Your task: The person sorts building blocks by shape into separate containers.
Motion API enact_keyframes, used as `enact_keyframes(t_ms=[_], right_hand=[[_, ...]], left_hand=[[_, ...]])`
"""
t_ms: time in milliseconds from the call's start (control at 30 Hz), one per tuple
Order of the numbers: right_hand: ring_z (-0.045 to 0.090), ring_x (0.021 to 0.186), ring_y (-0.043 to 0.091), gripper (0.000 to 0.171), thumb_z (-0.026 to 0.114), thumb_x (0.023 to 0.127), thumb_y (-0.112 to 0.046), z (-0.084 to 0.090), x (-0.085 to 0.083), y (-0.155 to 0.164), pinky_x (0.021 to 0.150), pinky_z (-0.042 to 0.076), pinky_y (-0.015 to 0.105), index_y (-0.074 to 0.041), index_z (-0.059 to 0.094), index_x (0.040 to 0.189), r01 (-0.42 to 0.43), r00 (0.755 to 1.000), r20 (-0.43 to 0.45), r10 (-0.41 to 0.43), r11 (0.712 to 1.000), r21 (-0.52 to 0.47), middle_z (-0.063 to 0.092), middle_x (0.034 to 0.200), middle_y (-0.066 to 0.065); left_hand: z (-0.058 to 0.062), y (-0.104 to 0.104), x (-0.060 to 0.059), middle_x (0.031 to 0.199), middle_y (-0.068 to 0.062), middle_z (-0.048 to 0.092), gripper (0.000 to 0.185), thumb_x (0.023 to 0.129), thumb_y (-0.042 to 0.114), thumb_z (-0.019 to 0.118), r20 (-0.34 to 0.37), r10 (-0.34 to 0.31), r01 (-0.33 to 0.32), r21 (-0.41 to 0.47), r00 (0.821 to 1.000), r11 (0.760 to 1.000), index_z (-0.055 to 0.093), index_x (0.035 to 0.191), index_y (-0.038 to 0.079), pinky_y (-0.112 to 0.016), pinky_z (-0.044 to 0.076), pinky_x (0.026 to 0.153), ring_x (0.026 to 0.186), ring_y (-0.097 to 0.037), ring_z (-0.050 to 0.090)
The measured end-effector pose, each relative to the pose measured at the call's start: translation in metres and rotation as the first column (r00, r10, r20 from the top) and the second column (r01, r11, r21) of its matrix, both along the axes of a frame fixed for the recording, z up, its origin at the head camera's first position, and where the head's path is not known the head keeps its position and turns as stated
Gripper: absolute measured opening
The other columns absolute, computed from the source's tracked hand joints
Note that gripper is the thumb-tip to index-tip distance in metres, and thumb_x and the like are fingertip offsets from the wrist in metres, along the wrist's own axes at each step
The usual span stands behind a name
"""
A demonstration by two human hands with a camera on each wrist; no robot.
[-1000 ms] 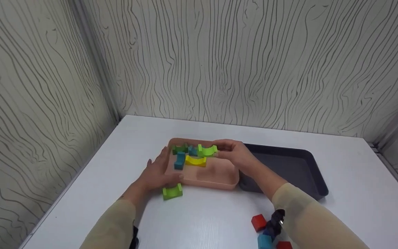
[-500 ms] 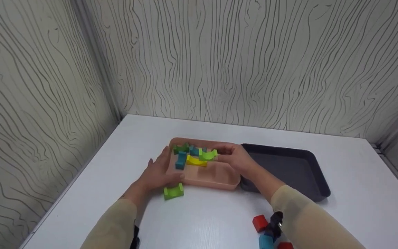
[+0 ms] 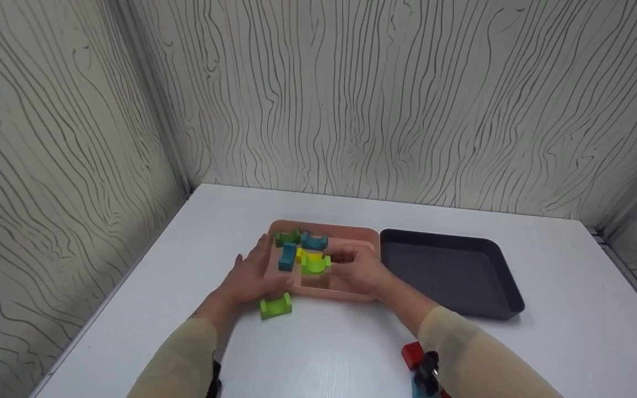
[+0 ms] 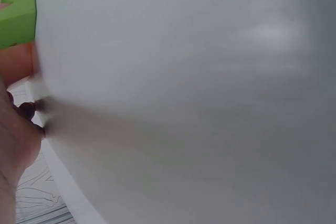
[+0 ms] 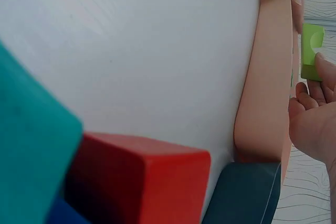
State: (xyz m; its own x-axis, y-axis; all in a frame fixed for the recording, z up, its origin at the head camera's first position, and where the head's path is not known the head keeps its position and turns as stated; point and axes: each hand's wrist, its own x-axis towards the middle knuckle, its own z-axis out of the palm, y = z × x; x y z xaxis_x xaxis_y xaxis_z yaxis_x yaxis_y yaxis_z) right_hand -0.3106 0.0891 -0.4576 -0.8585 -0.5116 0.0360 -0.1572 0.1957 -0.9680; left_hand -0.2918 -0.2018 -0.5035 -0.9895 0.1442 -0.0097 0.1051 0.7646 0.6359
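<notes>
We see the right hand over the near part of the pink tray, its fingertips pinching a light green arch block by the end that faces the palm. The block hangs just above the tray floor, beside a yellow block and close to a blue block. Farther from the hand, at the tray's far edge, sit a dark green block and a teal arch block.

The left hand lies flat and relaxed, fingers straight, against the tray's outer left wall, grasping nothing. Just below its thumb a second green arch block rests on the white table.

We judge the held block to be light, rigid and smooth, probably painted wood or hard plastic, so it should not deform or break under a firm pinch. Its flat end faces give the surest hold; the curved hollow on top offers little purchase and could let fingers slide.

To the right of the right hand stands a dark tray, touching or nearly touching the pink one. Near the right forearm lie a red cube and, in the right wrist view, a teal block.
</notes>
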Motion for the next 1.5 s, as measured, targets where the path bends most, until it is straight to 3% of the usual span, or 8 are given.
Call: enact_keyframes(t_ms=[100, 433, 700, 967, 1500], right_hand=[[0.064, 0.126, 0.024, 0.038, 0.076, 0.1, -0.012, -0.003, 0.001, -0.001, 0.106, 0.054, 0.036, -0.02, 0.074, 0.136, 0.021, 1.0, 0.021, -0.022, 0.999, 0.031, 0.07, 0.139, 0.005], [0.065, 0.119, 0.025, 0.037, 0.075, 0.098, -0.006, -0.007, 0.0, -0.002, 0.104, 0.055, 0.035, -0.009, 0.073, 0.136, 0.091, 0.995, 0.036, -0.093, 0.995, 0.046, 0.072, 0.133, 0.008], [0.068, 0.117, 0.025, 0.037, 0.077, 0.096, -0.004, -0.01, -0.002, -0.004, 0.103, 0.056, 0.037, -0.002, 0.073, 0.133, 0.125, 0.989, 0.068, -0.129, 0.99, 0.066, 0.073, 0.129, 0.011], [0.068, 0.111, 0.022, 0.037, 0.077, 0.095, -0.002, -0.013, -0.004, -0.005, 0.099, 0.058, 0.033, -0.001, 0.073, 0.132, 0.135, 0.984, 0.1, -0.145, 0.986, 0.095, 0.074, 0.122, 0.009], [0.065, 0.113, 0.023, 0.037, 0.076, 0.095, -0.004, -0.019, -0.011, -0.009, 0.1, 0.057, 0.034, -0.008, 0.074, 0.132, 0.159, 0.98, 0.094, -0.175, 0.975, 0.158, 0.072, 0.124, 0.006]], left_hand=[[0.0, 0.0, 0.0, 0.178, -0.004, 0.014, 0.131, 0.081, 0.078, 0.071, -0.004, 0.0, 0.0, 0.004, 1.0, 1.0, -0.002, 0.172, 0.019, -0.061, -0.006, 0.128, 0.163, -0.026, 0.015], [-0.001, 0.0, -0.001, 0.178, 0.0, 0.013, 0.131, 0.08, 0.079, 0.072, 0.008, 0.004, -0.004, 0.005, 1.0, 1.0, -0.003, 0.172, 0.023, -0.06, -0.007, 0.128, 0.163, -0.022, 0.014], [-0.001, 0.0, -0.004, 0.177, -0.006, 0.018, 0.129, 0.082, 0.075, 0.07, -0.005, -0.008, 0.008, -0.014, 1.0, 1.0, 0.0, 0.172, 0.016, -0.061, -0.002, 0.128, 0.162, -0.026, 0.018], [-0.002, -0.002, -0.003, 0.177, -0.006, 0.017, 0.13, 0.081, 0.077, 0.07, 0.004, -0.011, 0.011, -0.014, 1.0, 1.0, -0.001, 0.172, 0.017, -0.061, -0.005, 0.128, 0.163, -0.026, 0.016], [-0.001, -0.001, -0.004, 0.177, -0.008, 0.016, 0.128, 0.084, 0.076, 0.068, 0.006, -0.022, 0.022, -0.048, 1.0, 0.999, -0.003, 0.171, 0.015, -0.061, -0.004, 0.128, 0.163, -0.027, 0.016]])
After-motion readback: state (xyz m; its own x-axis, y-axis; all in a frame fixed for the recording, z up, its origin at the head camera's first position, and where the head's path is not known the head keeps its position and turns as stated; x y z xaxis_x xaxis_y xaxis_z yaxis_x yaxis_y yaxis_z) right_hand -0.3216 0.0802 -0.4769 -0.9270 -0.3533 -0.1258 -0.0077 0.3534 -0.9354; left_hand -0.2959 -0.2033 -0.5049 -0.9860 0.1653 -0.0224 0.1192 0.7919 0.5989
